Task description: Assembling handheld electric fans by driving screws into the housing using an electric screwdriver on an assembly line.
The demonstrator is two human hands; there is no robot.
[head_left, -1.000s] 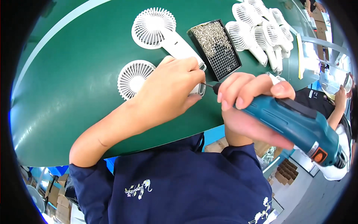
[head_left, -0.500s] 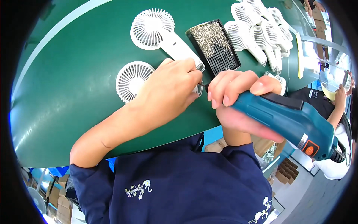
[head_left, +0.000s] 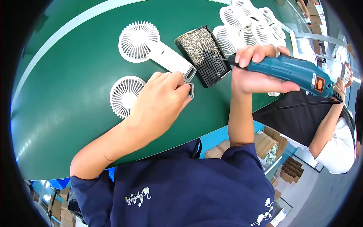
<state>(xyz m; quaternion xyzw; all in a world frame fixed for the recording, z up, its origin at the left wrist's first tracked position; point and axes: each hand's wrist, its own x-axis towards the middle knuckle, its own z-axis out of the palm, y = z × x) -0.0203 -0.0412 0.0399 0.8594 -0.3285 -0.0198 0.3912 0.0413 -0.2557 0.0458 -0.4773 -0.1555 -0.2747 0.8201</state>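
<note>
My left hand (head_left: 160,100) is closed round the handle of a white handheld fan (head_left: 125,94) lying on the green table; the hand hides most of that handle. Just above it lies a second white fan (head_left: 166,56), its handle end close to my knuckles. In my right hand (head_left: 249,72) is a teal electric screwdriver (head_left: 283,72), held nearly level. Its thin bit points left, over a black screw tray (head_left: 211,72) with a perforated grid. Small silvery screws (head_left: 198,41) heap over the tray's far part.
Several white fans (head_left: 251,28) are piled at the far right of the green table (head_left: 68,98). A cable runs from the screwdriver toward the right. Beyond, a person in a white sleeve (head_left: 334,153) holds another fan (head_left: 345,74). Cardboard boxes (head_left: 218,149) stand below the table edge.
My right hand has moved the screwdriver up and away from the held fan's handle end to the screw tray. The left hand keeps its hold, and the whole view has shifted slightly.
</note>
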